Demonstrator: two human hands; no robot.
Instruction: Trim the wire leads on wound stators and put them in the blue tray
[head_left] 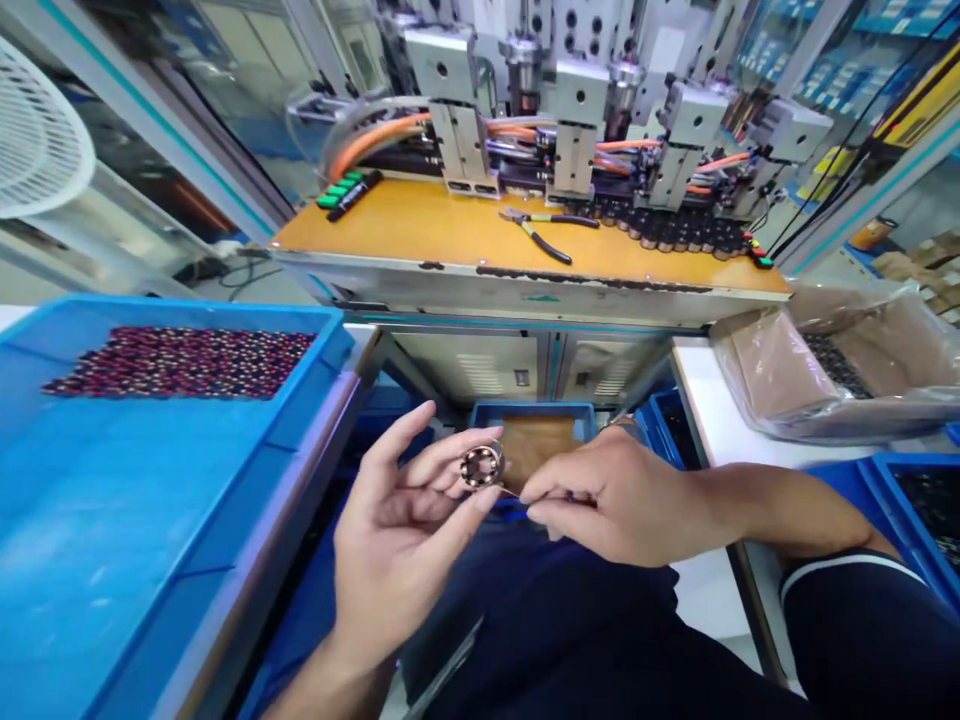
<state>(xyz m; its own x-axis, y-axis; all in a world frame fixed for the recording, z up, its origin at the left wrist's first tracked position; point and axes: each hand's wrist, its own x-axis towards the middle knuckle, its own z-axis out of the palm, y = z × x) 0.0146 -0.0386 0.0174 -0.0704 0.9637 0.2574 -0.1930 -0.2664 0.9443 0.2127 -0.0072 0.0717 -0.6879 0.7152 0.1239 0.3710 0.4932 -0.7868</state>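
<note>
My left hand point(401, 535) holds a small round wound coil part point(481, 466) between thumb and fingertips, palm turned up, over my lap. My right hand point(607, 500) is pinched on a thin wire point(512, 493) that leads from the coil part, its fingertips just right of it. Both hands hover below the yellow machine bench point(450, 235).
A large blue tray point(142, 520) at left carries several rows of similar coil parts point(180, 362). Pliers point(544, 232) lie on the bench under the machine heads point(570, 110). A plastic-lined box point(840, 375) sits right, a blue bin point(926, 505) beside it, a small blue bin point(532, 420) ahead.
</note>
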